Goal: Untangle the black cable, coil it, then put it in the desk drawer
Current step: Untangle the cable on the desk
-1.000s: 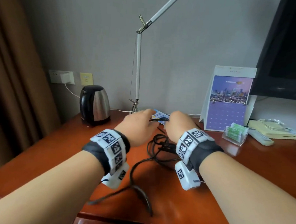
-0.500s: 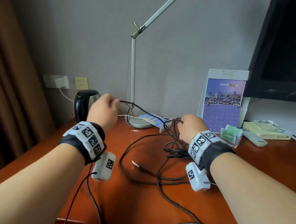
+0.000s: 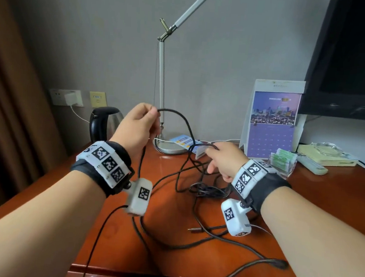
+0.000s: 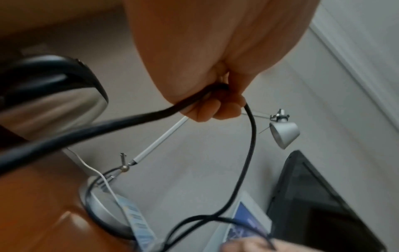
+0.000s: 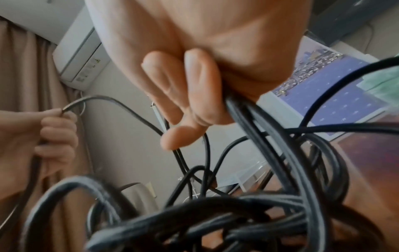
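Left hand [image 3: 137,126] & right hand [image 3: 226,161] grip tangled black cable [image 3: 183,122].

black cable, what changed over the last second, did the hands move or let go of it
The left hand has lifted up and to the left, away from the right hand, drawing a strand of the black cable into a raised arc between them. Loops have spread out across the desk. Neither hand let go: both still grip the cable. The kettle and calendar stayed put.
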Tool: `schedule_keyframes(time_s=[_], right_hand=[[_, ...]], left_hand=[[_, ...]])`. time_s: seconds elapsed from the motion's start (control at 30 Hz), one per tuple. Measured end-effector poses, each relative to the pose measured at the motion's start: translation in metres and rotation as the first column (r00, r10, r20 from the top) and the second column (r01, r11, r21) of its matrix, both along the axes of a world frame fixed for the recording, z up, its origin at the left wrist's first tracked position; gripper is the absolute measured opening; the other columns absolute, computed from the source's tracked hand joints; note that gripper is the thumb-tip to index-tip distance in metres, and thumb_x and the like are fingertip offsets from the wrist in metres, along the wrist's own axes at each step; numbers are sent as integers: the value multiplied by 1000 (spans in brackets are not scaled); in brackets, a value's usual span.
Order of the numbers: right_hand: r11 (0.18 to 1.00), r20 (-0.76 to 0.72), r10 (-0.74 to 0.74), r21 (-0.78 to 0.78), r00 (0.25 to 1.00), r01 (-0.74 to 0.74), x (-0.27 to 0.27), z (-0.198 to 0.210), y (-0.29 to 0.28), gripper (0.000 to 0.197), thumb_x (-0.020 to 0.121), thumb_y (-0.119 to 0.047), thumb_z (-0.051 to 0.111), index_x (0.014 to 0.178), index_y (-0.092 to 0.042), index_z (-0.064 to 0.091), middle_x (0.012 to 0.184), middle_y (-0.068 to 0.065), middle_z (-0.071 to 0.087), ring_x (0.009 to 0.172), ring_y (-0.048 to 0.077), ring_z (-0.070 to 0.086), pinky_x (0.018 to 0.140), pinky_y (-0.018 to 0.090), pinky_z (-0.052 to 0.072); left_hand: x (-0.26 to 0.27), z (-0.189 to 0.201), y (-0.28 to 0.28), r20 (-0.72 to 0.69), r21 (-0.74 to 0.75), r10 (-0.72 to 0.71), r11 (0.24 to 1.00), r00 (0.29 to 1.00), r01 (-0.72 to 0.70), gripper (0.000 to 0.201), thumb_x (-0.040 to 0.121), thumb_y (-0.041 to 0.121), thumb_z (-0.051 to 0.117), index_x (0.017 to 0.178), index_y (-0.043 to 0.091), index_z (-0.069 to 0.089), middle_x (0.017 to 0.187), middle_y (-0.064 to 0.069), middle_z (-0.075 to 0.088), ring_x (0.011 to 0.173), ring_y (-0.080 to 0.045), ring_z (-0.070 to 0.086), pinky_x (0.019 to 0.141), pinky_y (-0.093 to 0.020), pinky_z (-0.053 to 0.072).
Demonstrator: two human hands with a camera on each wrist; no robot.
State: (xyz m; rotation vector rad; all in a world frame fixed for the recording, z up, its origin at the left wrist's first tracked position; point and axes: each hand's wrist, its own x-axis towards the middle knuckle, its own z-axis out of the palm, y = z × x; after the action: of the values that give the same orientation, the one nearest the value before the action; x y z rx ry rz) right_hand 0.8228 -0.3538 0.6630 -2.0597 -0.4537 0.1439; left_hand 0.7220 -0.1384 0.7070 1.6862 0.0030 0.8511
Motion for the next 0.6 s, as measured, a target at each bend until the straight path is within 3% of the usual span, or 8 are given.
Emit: schedule_keyframes(time_s=[0.1, 0.2, 0.3, 0.37, 0.4, 0.47, 0.57, 0.6], right_hand=[[999, -2, 4, -36, 1000, -5, -1, -1, 2, 22, 101, -26, 47, 94, -14, 64, 69, 16, 72, 31, 18, 32, 34, 17, 25], [989, -27, -142, 23, 989, 143, 8, -4, -6, 27, 102, -30, 46, 96, -11, 66, 69, 16, 73, 29, 18, 34, 36, 16, 26], [932, -156, -290, 177, 944, 315, 23, -7, -23, 33, 104, -29, 44, 97, -3, 65, 68, 16, 71, 32, 17, 32, 38, 18, 27], [879, -264, -331, 262, 906, 398, 34, -9, -38, 34, 105, -28, 45, 99, -1, 64, 67, 16, 70, 35, 17, 32, 38, 17, 27], [859, -311, -329, 294, 892, 419, 39, -10, -45, 32, 105, -26, 46, 101, 1, 64, 65, 15, 70, 35, 18, 34, 38, 17, 29], [837, -369, -298, 341, 880, 427, 46, -12, -54, 30, 105, -24, 48, 104, 2, 63, 64, 14, 69, 32, 18, 36, 37, 18, 31], [824, -332, -242, 426, 912, 374, 41, -12, -49, 32, 108, -28, 44, 103, -1, 61, 71, 12, 67, 32, 17, 35, 37, 17, 29], [821, -298, -236, 448, 925, 354, 37, -11, -45, 33, 108, -29, 43, 102, -3, 61, 73, 12, 67, 33, 16, 36, 37, 17, 28]], left_hand=[[-1, 16, -1, 131, -214, -55, 973, 990, 82, 27, 109, 12, 45, 83, 16, 51, 64, 5, 55, 56, -11, 51, 51, -21, 40], [-3, 28, 22, 189, -417, 56, 908, 980, 29, 26, 108, 12, 42, 85, 18, 53, 66, 4, 54, 56, -12, 52, 49, -21, 37], [-10, 34, 67, 121, -740, 200, 671, 972, -46, 31, 103, 11, 45, 73, 19, 52, 59, 4, 53, 49, -12, 50, 46, -21, 33], [-18, 31, 103, 12, -813, 293, 560, 956, -161, 35, 99, 12, 47, 66, 21, 52, 55, 6, 54, 50, -14, 52, 45, -19, 34], [-22, 27, 116, -29, -796, 324, 564, 946, -218, 35, 100, 15, 46, 66, 21, 51, 57, 6, 55, 54, -13, 52, 44, -19, 35], [-28, 15, 126, -173, -638, 400, 651, 900, -412, 33, 104, 19, 42, 73, 24, 49, 68, 7, 54, 60, -11, 52, 48, -22, 41], [-29, -5, 121, -267, -310, 545, 732, 795, -606, 15, 102, 16, 49, 108, 22, 61, 97, 0, 63, 90, -23, 64, 79, -33, 56], [-28, -9, 119, -295, -266, 562, 729, 773, -631, 29, 97, 20, 52, 125, 22, 59, 111, -3, 65, 104, -27, 65, 93, -38, 55]])
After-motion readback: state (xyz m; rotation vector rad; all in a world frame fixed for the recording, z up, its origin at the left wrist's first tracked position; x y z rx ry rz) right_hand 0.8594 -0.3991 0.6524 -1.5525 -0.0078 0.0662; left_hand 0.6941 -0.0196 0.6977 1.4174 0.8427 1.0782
